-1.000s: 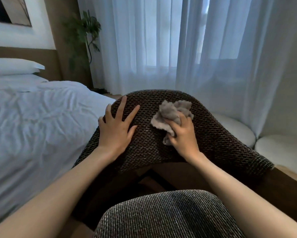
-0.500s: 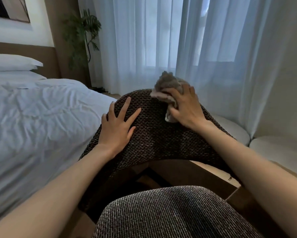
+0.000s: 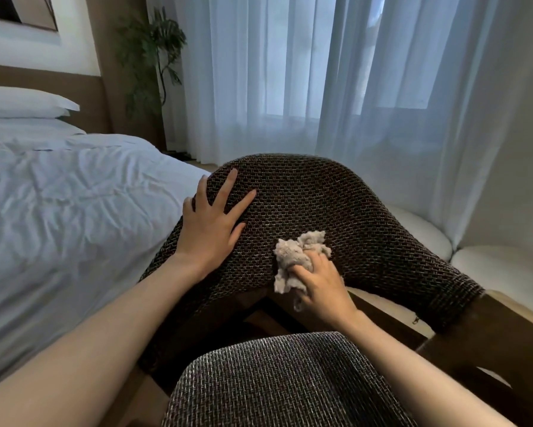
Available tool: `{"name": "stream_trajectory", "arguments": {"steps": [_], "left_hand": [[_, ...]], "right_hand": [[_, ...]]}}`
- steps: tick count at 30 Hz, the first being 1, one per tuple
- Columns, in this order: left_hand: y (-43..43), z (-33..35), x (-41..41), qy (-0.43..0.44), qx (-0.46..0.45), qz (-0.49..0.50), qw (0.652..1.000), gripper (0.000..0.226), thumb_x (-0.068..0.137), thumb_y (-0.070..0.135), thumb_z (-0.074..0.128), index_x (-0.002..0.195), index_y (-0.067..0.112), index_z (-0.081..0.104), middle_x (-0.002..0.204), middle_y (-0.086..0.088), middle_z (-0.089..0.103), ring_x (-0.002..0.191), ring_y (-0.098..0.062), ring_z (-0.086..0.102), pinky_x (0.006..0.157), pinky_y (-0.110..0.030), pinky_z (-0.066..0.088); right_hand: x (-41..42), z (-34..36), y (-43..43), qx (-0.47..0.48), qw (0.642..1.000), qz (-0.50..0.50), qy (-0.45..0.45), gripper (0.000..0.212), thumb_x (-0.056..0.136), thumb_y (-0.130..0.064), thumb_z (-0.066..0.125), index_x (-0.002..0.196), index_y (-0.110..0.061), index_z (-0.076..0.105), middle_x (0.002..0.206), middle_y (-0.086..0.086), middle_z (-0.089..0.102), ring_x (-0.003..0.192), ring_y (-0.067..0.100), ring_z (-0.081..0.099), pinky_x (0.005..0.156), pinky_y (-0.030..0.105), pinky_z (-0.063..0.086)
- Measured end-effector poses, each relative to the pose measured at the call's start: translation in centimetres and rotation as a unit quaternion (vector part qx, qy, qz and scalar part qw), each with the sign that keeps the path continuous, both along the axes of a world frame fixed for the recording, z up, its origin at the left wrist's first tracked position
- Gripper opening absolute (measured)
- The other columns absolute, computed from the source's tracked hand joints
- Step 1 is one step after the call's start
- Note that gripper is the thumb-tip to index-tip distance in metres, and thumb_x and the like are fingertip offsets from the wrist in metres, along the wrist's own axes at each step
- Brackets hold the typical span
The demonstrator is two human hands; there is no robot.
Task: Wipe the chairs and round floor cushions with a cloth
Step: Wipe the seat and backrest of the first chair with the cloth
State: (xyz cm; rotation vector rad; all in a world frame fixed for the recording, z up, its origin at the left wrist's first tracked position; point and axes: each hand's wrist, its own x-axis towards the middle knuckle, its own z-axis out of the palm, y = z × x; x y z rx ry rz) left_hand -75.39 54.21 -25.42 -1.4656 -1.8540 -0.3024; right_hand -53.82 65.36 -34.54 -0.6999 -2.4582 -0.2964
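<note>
One chair [image 3: 475, 340] with a dark wooden frame, seen from the front: its curved backrest [image 3: 336, 204] of dark brown woven fabric stands beyond its seat [image 3: 290, 380] of grey woven fabric. The legs are out of view.

One crumpled beige fleecy cloth [image 3: 293, 257] lies against the lower middle of the backrest, just above its bottom edge. The right hand [image 3: 324, 288] grips it with the fingers curled round it; part of the cloth is hidden beneath them.

The left hand [image 3: 209, 223] rests flat on the upper left of the backrest, fingers spread wide and straight, holding nothing.

Two white round floor cushions sit side by side to the right, behind the chair: the nearer one [image 3: 419, 229] is partly hidden by the backrest, and the farther one [image 3: 505, 266] is cut off by the picture's right edge.

To the left stands one bed [image 3: 58, 226] with a creased white duvet and two stacked white pillows [image 3: 21, 103], both cut off at the left edge. One green leafy plant [image 3: 154, 57] stands in the dim corner, its base hidden. Sheer white curtains [image 3: 290, 72] cover the window. One framed picture [image 3: 18, 10], top left, is mostly cut off.
</note>
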Motion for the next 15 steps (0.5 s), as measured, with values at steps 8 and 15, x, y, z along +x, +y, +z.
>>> {"name": "stream_trajectory", "arguments": {"steps": [8,15], "left_hand": [[-0.2,0.2,0.1,0.0,-0.01,0.001,1.0,0.061,0.099,0.046,0.035,0.151,0.041,0.004,0.16,-0.004,-0.014,0.141,-0.045,0.009,0.103,-0.053,0.032],[-0.2,0.2,0.0,-0.007,-0.018,-0.009,1.0,0.061,0.098,0.044,0.037,0.15,0.042,0.006,0.16,-0.003,-0.014,0.141,-0.045,0.007,0.104,-0.055,0.03]], "right_hand": [[0.3,12.6,1.5,0.069,0.985,0.042,0.151,0.041,0.073,-0.033,0.063,0.113,-0.024,0.065,0.114,0.011,0.055,0.105,0.031,0.053,0.084,0.037,0.047],[-2.1,12.2,4.5,0.051,0.977,-0.03,0.203,0.034,0.08,-0.023,0.066,0.113,-0.014,0.062,0.115,0.017,0.051,0.109,0.036,0.046,0.089,0.044,0.043]]}}
